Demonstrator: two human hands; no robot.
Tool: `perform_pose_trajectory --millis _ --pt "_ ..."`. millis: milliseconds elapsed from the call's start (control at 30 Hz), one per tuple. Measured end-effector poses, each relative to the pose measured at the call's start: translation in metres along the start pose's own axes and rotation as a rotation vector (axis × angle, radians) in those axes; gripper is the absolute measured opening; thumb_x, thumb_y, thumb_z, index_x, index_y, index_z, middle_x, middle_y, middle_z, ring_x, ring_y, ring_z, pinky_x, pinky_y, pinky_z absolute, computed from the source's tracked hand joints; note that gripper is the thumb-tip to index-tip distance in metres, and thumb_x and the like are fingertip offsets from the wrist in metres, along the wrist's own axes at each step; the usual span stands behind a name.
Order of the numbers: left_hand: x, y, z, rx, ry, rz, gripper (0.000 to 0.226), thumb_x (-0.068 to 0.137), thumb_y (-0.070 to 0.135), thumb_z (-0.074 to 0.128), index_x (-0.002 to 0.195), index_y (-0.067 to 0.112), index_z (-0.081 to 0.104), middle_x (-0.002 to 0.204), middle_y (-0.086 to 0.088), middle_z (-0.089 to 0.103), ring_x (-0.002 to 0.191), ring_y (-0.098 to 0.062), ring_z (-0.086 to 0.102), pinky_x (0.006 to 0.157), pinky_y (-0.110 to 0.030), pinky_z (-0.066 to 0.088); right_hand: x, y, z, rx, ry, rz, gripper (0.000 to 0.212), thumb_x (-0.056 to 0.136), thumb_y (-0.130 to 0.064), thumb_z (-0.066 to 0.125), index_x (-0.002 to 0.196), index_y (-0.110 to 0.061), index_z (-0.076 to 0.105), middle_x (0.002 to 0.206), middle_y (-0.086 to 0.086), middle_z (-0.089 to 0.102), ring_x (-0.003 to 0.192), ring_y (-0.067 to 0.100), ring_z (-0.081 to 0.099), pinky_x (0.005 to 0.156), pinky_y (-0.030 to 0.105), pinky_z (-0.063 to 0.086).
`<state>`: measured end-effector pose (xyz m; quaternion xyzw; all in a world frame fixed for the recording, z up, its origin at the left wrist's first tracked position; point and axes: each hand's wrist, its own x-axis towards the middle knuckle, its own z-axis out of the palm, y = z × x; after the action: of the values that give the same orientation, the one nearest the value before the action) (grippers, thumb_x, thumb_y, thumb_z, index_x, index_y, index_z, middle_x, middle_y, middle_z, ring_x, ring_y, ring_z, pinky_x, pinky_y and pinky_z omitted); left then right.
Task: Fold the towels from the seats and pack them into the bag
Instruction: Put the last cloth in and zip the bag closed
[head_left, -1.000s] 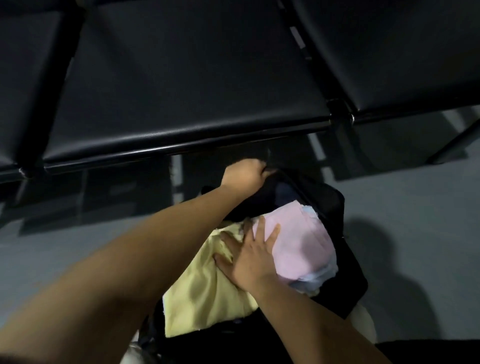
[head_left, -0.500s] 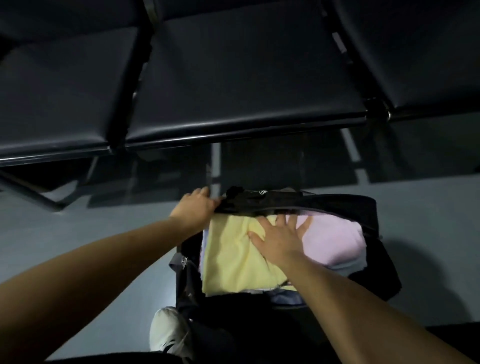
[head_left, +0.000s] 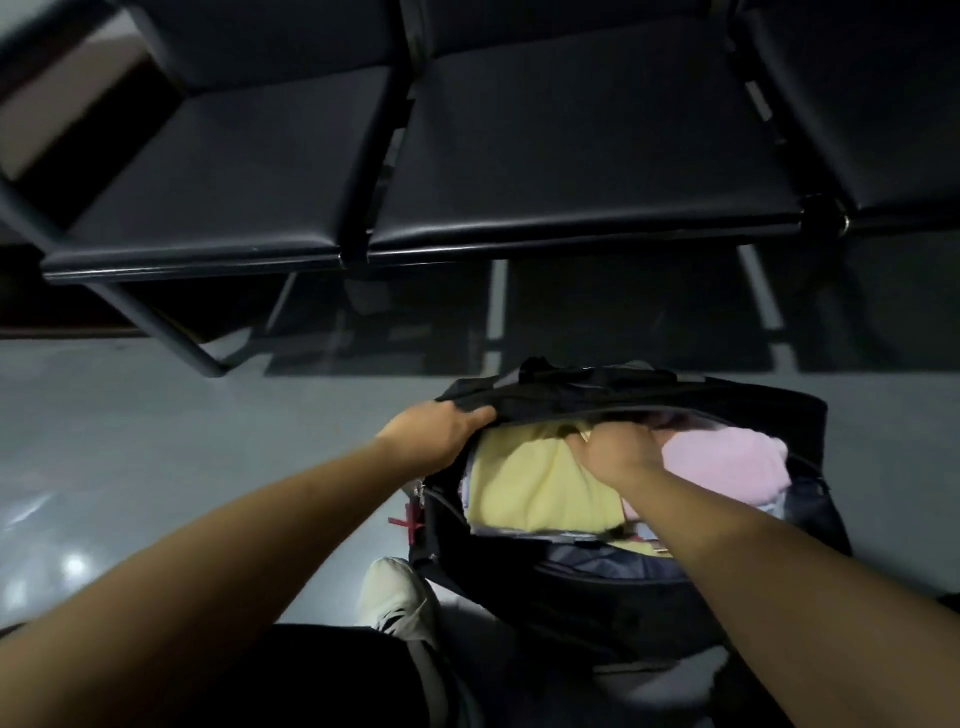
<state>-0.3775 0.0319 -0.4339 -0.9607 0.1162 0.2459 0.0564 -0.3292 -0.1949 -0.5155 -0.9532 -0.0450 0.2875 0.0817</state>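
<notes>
Where towels (head_left: 540, 483) fill bag (head_left: 623, 587), left hand (head_left: 436, 431) grips rim.

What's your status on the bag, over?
Left grip holds the black bag rim open. Right grip curled at yellow towel far edge, hold unclear. Pink towel packed beside it. No obstruction seen.

Right hand (head_left: 615, 452): we lifted it from lying flat and now curl its fingers on the yellow towel's (head_left: 535, 488) far edge. Pink towel (head_left: 727, 462): now bunched, sunk deeper into the bag (head_left: 597, 592).
</notes>
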Motion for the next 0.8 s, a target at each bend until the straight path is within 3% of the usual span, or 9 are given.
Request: perform_pose_trajectory --millis 100,167,233,333,433,500,533,700,800 --pt "0.000 0.003 0.016 -0.064 0.006 -0.026 0.049 0.107 0.016 0.028 0.153 0.033 0.029 0.123 -0.022 0.058 0.106 -0.039 0.060 0.073 -0.039 0.040 -0.013 0.005 0.009 -0.075 0.066 -0.023 0.061 0.099 -0.062 0.032 0.123 -0.018 0.067 0.126 0.011 0.065 0.122 0.035 0.056 0.111 0.050 0.034" --pt "0.001 0.002 0.016 -0.076 0.039 -0.047 0.047 0.107 0.017 0.029 0.152 0.032 0.031 0.119 -0.022 0.060 0.102 -0.040 0.061 0.071 -0.039 0.041 -0.023 0.005 0.006 -0.188 0.148 -0.069 0.058 0.097 -0.063 0.032 0.126 -0.022 0.063 0.124 0.012 0.065 0.120 0.036 0.057 0.109 0.055 0.034" --pt "0.005 -0.002 0.014 -0.091 0.074 -0.065 0.045 0.108 0.018 0.030 0.151 0.030 0.033 0.108 -0.020 0.060 0.094 -0.040 0.063 0.067 -0.038 0.041 -0.034 0.002 0.000 -0.298 0.230 -0.135 0.058 0.098 -0.061 0.031 0.130 -0.019 0.056 0.125 0.016 0.063 0.116 0.037 0.058 0.103 0.051 0.040" --pt "0.012 -0.009 0.011 -0.137 0.114 -0.091 0.044 0.108 0.020 0.031 0.150 0.029 0.035 0.091 -0.012 0.053 0.082 -0.035 0.062 0.065 -0.040 0.049 -0.053 0.000 -0.001 -0.499 0.407 -0.410 0.066 0.098 -0.062 0.032 0.141 -0.014 0.047 0.137 0.024 0.052 0.120 0.039 0.050 0.101 0.050 0.035" --pt "0.016 -0.010 0.012 -0.167 0.130 -0.089 0.039 0.107 0.019 0.033 0.145 0.026 0.040 0.088 -0.011 0.051 0.081 -0.035 0.061 0.068 -0.044 0.053 -0.063 0.000 0.019 -0.623 0.456 -0.628 0.081 0.090 -0.074 0.035 0.159 -0.035 0.020 0.162 0.034 0.010 0.147 0.052 0.017 0.115 0.068 0.010" --pt "0.016 -0.007 0.013 -0.161 0.132 -0.083 0.038 0.108 0.020 0.033 0.144 0.027 0.041 0.087 -0.010 0.051 0.080 -0.034 0.061 0.070 -0.046 0.055 -0.055 0.002 0.028 -0.674 0.402 -0.611 0.093 0.085 -0.084 0.030 0.156 -0.042 -0.012 0.159 0.033 -0.024 0.147 0.056 -0.016 0.110 0.077 -0.006" --pt "0.015 -0.006 0.015 -0.146 0.121 -0.075 0.039 0.108 0.021 0.032 0.145 0.029 0.040 0.088 -0.010 0.051 0.080 -0.033 0.061 0.071 -0.045 0.055 -0.049 0.005 0.030 -0.701 0.381 -0.607 0.095 0.083 -0.087 0.028 0.154 -0.044 -0.018 0.156 0.032 -0.033 0.145 0.056 -0.024 0.107 0.079 -0.009" --pt "0.015 0.001 0.036 -0.046 0.128 0.009 0.042 0.106 0.023 0.037 0.148 0.029 0.039 0.124 -0.019 0.060 0.104 -0.040 0.062 0.080 -0.042 0.049 -0.014 0.018 0.031 -0.745 0.357 -0.592 0.089 0.082 -0.088 0.026 0.155 -0.049 -0.007 0.156 0.029 -0.035 0.147 0.052 -0.024 0.104 0.081 -0.004" --pt "0.018 0.010 0.050 0.074 0.117 -0.002 0.043 0.102 0.017 0.041 0.144 0.024 0.040 0.117 -0.015 0.063 0.100 -0.037 0.065 0.073 -0.040 0.050 0.002 0.022 0.041 -0.691 0.316 -0.593 0.084 0.082 -0.088 0.019 0.156 -0.053 0.001 0.161 0.026 -0.028 0.151 0.047 -0.019 0.105 0.080 -0.003"
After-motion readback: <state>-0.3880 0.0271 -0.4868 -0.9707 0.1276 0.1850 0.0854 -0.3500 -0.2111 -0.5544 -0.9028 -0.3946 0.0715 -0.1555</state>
